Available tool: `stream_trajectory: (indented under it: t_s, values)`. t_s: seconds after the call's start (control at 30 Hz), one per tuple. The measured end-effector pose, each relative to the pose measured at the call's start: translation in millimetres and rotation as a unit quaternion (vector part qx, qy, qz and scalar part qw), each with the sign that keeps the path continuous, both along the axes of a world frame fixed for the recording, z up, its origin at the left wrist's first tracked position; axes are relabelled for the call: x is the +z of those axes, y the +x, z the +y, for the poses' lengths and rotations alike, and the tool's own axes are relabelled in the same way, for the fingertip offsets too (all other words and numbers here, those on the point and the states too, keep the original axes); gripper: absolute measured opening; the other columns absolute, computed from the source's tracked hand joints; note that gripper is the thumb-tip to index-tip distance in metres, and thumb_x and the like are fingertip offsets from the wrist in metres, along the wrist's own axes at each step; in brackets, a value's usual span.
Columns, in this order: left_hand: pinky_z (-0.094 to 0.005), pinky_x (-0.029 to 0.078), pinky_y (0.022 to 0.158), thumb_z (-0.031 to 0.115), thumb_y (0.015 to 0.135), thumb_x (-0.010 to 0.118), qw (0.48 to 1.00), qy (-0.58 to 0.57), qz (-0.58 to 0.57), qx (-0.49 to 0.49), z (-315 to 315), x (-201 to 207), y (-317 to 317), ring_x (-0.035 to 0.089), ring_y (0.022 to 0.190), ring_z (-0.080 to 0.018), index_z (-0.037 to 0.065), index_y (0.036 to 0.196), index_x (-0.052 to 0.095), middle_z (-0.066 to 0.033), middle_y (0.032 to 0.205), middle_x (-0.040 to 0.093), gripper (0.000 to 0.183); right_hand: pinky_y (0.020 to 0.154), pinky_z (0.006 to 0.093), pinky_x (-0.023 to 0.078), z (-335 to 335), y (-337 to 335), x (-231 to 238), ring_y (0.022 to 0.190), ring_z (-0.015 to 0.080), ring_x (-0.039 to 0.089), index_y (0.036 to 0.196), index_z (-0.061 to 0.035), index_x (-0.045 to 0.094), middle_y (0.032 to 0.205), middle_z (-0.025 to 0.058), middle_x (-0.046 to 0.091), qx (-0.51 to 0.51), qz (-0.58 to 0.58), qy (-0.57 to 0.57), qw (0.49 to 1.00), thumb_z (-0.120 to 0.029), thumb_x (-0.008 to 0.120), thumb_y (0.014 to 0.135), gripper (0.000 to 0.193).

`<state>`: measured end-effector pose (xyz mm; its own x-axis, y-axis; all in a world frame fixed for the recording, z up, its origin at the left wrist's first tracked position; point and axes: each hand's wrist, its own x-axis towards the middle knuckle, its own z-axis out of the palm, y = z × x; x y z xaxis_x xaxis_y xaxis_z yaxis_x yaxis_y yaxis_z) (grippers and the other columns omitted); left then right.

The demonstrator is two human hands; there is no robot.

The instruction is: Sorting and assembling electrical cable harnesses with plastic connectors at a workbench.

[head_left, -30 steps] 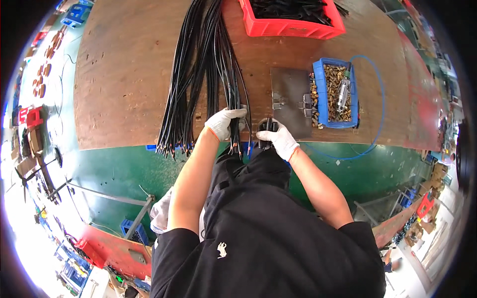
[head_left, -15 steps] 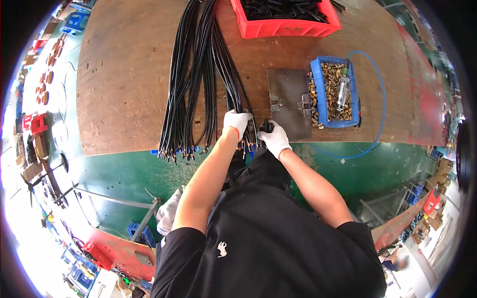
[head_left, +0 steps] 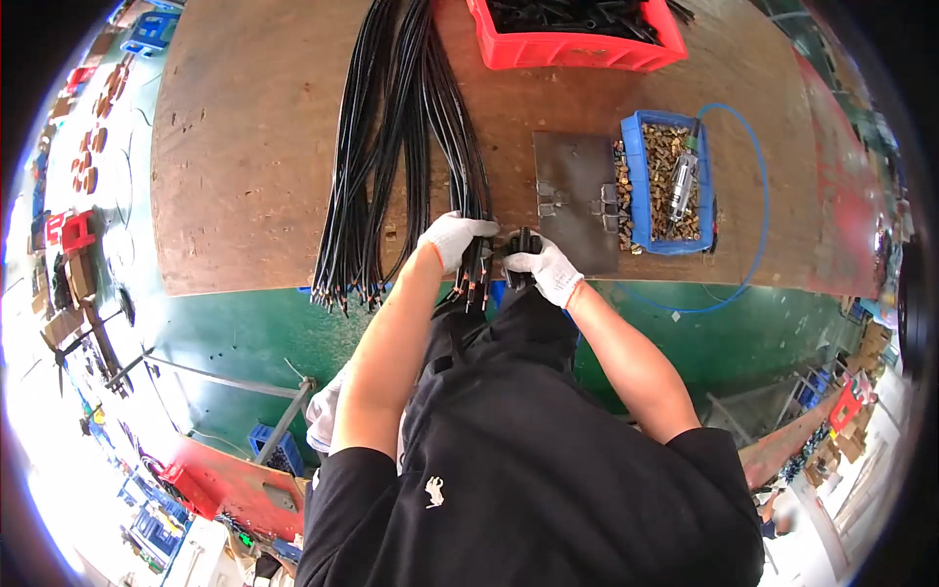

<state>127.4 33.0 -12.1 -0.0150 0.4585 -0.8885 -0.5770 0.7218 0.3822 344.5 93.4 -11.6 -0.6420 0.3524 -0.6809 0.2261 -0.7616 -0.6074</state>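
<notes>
My left hand (head_left: 454, 240), in a white glove, is closed around black cables (head_left: 460, 147) near the table's front edge. Their stripped, coppery ends (head_left: 473, 293) stick out below the hand. Just to its right, my gloved right hand (head_left: 550, 269) grips several short black tubes (head_left: 523, 242), held upright and close together. The two hands nearly meet, with the thumb of the left pointing at the tubes. Fingers on the undersides of both hands are hidden. More cables (head_left: 357, 196) from the same long bundle lie to the left, their ends hanging over the edge.
A red bin (head_left: 577, 54) of black tubes stands at the back. To the right, a blue bin (head_left: 641, 196) holds brass fittings (head_left: 665, 147) and a silver air tool (head_left: 684, 186) on a blue hose (head_left: 766, 196). A dark plate (head_left: 577, 210) with clips lies beside it.
My left hand has shifted slightly left along the cables. The right hand has turned a little, and more of the black tubes shows in it. The whole view has moved slightly.
</notes>
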Motion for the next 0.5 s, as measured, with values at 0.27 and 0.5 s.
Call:
stream_trajectory:
  t_s: [0.27, 0.5]
  values:
    - [-0.0324, 0.058, 0.062, 0.014, 0.097, 0.075, 0.98, 0.113, -0.089, 0.14, -23, -5, 5, 0.066, 0.068, -0.0149, 0.007, 0.105, 0.069, -0.0041, 0.088, 0.069, 0.012, 0.09, 0.0325, 0.057, -13, 49, 31, 0.104, 0.0136, 0.066, 0.123, -0.0048, 0.066, 0.108, 0.0038, 0.071, 0.059, -0.018, 0.086, 0.994, -0.014, 0.087, 0.081, 0.048]
    - [-0.0334, 0.061, 0.067, 0.013, 0.099, 0.073, 0.973, 0.12, -0.118, 0.158, -21, -1, 11, 0.067, 0.072, -0.0161, 0.006, 0.107, 0.068, -0.004, 0.089, 0.069, 0.012, 0.096, 0.0323, 0.054, -34, 78, 48, 0.105, 0.0133, 0.063, 0.123, -0.0068, 0.067, 0.112, 0.0015, 0.069, 0.065, -0.045, 0.115, 0.99, -0.013, 0.088, 0.08, 0.048]
